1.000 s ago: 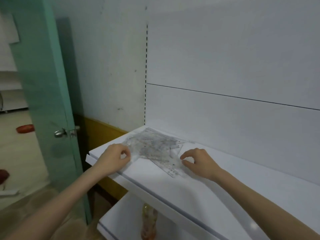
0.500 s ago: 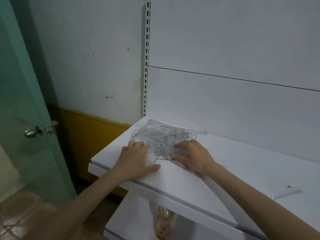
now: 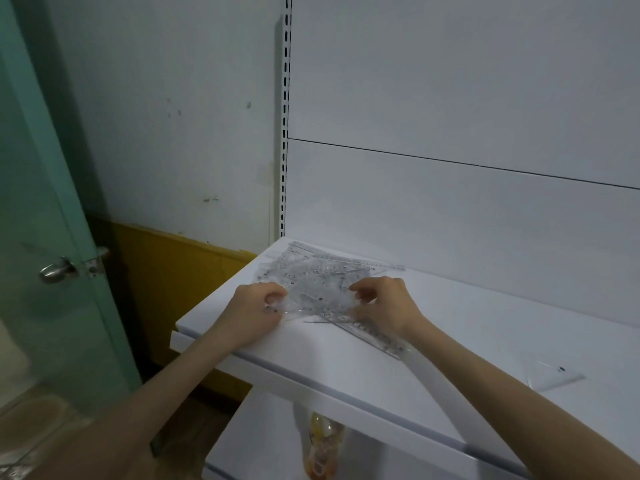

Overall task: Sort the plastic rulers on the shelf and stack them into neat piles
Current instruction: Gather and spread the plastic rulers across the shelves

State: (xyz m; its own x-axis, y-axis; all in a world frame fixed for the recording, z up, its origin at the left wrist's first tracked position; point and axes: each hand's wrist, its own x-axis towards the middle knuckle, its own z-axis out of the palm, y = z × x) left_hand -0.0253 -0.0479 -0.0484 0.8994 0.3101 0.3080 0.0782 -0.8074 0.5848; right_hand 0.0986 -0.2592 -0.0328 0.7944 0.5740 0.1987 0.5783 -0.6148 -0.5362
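A loose heap of clear plastic rulers (image 3: pixel 322 275) lies at the left end of the white shelf (image 3: pixel 346 362), reaching back to the rear panel. My left hand (image 3: pixel 256 310) pinches the heap's near left edge with curled fingers. My right hand (image 3: pixel 384 303) pinches the near right side of the same heap. One long clear ruler (image 3: pixel 374 336) sticks out from under my right wrist toward the shelf's front. A single clear triangular ruler (image 3: pixel 554 374) lies apart at the right.
A green door (image 3: pixel 52 202) with a metal knob (image 3: pixel 55 270) stands at the left. Behind the shelf rises a white back panel with a slotted upright (image 3: pixel 284 116). A lower shelf (image 3: pixel 263 438) holds a plastic bottle (image 3: pixel 322 445).
Both hands went from lying flat on the heap to pinching its near edges with curled fingers. The view has moved closer and slightly right.
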